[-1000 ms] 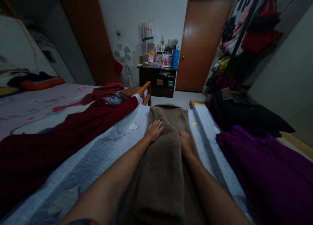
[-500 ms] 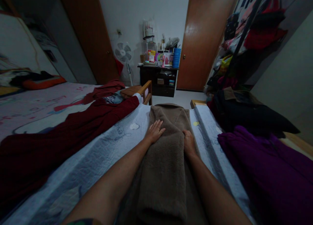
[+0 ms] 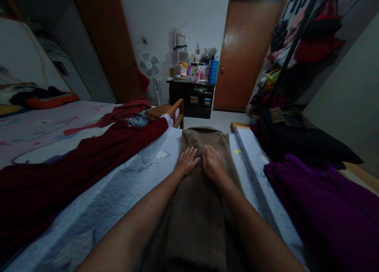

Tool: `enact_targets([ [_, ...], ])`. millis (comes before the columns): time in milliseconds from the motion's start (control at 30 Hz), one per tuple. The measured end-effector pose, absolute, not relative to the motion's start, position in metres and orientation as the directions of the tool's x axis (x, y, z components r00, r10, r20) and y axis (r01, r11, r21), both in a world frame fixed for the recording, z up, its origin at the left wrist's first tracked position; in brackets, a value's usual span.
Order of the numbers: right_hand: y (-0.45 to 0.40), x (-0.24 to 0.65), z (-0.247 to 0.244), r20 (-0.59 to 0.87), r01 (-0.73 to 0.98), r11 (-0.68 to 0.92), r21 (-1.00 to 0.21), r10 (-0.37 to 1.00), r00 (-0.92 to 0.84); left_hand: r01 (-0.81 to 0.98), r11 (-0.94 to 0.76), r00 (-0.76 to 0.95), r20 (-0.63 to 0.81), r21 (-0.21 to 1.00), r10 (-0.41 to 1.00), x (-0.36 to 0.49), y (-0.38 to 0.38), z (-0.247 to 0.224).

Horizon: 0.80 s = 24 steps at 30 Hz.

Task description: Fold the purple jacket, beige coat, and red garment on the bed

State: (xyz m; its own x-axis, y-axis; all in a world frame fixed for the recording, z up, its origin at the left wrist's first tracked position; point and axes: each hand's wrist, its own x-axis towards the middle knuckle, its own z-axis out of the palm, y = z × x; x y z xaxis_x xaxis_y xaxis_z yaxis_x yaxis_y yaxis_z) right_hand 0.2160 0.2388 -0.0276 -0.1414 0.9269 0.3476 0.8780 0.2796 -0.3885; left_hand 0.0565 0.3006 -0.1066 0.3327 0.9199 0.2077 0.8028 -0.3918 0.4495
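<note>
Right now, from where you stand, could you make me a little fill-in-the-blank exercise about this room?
The left hand and right hand both rest on a garment whose colour is ____.
The purple clothing lies on the ____ side of that garment.
The dark cabinet stands ____ the pedestal fan and the wooden door with the round knob.

Missing words: brown; right; between.

The long brown fleecy garment (image 3: 195,220) lies flat in front of me, stretching lengthwise away from me over the pale patterned bedding. Its sides are folded inward into a narrow strip, slightly creased beneath my hands, with the collar-like edge at the far end.
</note>
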Motion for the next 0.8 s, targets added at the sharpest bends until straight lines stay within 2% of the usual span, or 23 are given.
enact_targets([
  [133, 0.226, 0.202, -0.064, 0.218, 0.938, 0.228, -0.26, 0.961, -0.173, 0.827, -0.408, 0.355, 0.203, 0.386, 0.912, 0.055, 0.3, -0.106],
  [300, 0.223, 0.21, -0.075, 0.198, 0.961, 0.212, -0.175, 0.964, -0.176, 0.868, -0.372, 0.352, 0.119, 0.33, 0.928, 0.056, 0.304, -0.098],
  [500, 0.225, 0.208, -0.077, 0.208, 0.967, 0.202, -0.154, 0.964, -0.168, 0.9, -0.343, 0.346, 0.038, 0.27, 0.937, 0.065, 0.336, -0.079],
  [667, 0.225, 0.208, -0.079, 0.211, 0.966, 0.197, -0.169, 0.964, -0.16, 0.954, -0.155, 0.19, -0.116, 0.256, 0.975, 0.084, 0.377, -0.066],
  [800, 0.225, 0.208, -0.08, 0.222, 0.963, 0.196, -0.187, 0.963, -0.153, 0.958, -0.113, 0.155, -0.143, 0.264, 0.978, 0.092, 0.398, -0.069],
])
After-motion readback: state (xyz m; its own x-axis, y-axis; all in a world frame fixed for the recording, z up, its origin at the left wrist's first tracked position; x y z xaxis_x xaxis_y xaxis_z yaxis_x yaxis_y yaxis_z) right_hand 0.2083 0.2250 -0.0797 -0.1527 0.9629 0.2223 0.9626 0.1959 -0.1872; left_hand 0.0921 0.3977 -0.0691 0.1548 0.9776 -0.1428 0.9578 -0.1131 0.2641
